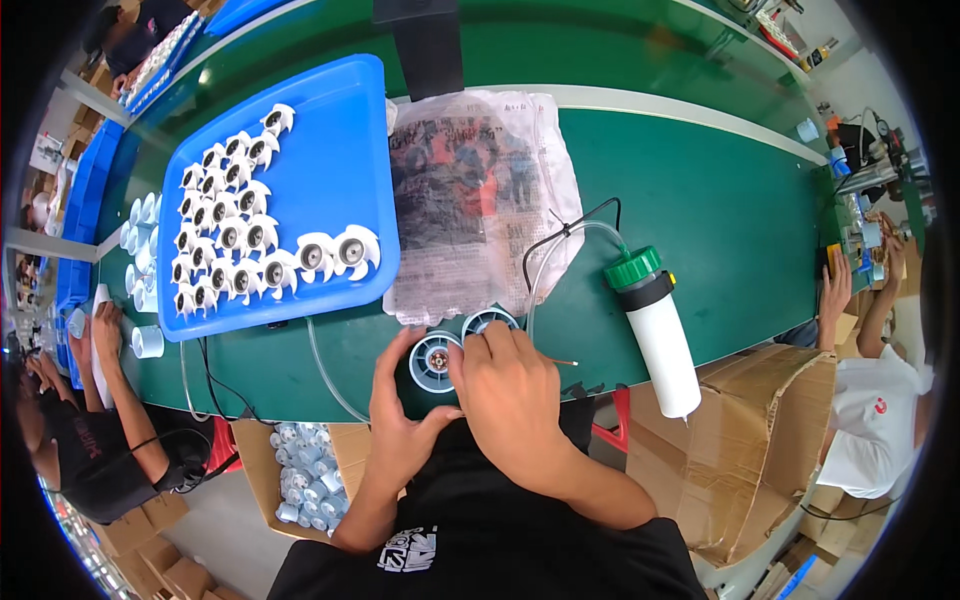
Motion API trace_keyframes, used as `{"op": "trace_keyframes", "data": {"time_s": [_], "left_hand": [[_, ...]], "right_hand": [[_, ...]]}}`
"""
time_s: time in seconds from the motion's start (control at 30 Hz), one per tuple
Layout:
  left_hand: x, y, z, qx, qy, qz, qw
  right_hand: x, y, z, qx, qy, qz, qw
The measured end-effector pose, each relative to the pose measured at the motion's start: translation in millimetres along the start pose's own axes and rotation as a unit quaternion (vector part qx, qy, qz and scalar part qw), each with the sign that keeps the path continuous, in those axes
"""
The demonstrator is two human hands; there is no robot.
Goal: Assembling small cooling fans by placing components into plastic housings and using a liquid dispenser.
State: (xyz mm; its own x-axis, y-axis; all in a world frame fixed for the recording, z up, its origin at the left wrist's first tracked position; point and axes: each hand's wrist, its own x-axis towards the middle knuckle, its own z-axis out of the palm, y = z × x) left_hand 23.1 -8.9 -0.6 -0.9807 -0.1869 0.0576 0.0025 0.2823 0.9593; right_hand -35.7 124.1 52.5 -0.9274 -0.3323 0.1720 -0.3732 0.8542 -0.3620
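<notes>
Two hands working on a round grey housing at the near edge of the green desk (pixel 700 200).
The left hand (pixel 400 420) grips the housing (pixel 432 360) with curled fingers; the right hand (pixel 510 385) pinches a thin stick (pixel 562 361) beside a second housing (pixel 488 320).

Both forearms reach forward side by side; the left hand (pixel 400 415) curls half open, the right hand (pixel 510 395) bends knuckles-up, fingers pinched.
</notes>
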Motion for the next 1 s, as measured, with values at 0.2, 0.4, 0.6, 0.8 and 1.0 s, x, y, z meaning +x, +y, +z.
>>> {"op": "trace_keyframes", "data": {"time_s": [0.2, 0.4, 0.6, 0.8, 1.0], "left_hand": [[3, 0, -6, -0.068, 0.024, -0.036, 0.997], [2, 5, -8, 0.088, 0.023, -0.024, 0.996], [6, 11, -8, 0.076, 0.002, -0.003, 0.997], [9, 6, -15, 0.079, -0.010, 0.020, 0.997], [10, -1, -19, 0.066, -0.005, 0.062, 0.996]], "right_hand": [[4, -9, 4, 0.018, 0.005, -0.011, 1.000], [-10, 48, -44, 0.066, 0.136, 0.111, 0.982], [-21, 107, -30, -0.201, 0.069, 0.288, 0.934], [-28, 145, -62, 0.032, 0.142, 0.187, 0.971], [-17, 158, -94, 0.138, 0.446, -0.031, 0.883]]}}
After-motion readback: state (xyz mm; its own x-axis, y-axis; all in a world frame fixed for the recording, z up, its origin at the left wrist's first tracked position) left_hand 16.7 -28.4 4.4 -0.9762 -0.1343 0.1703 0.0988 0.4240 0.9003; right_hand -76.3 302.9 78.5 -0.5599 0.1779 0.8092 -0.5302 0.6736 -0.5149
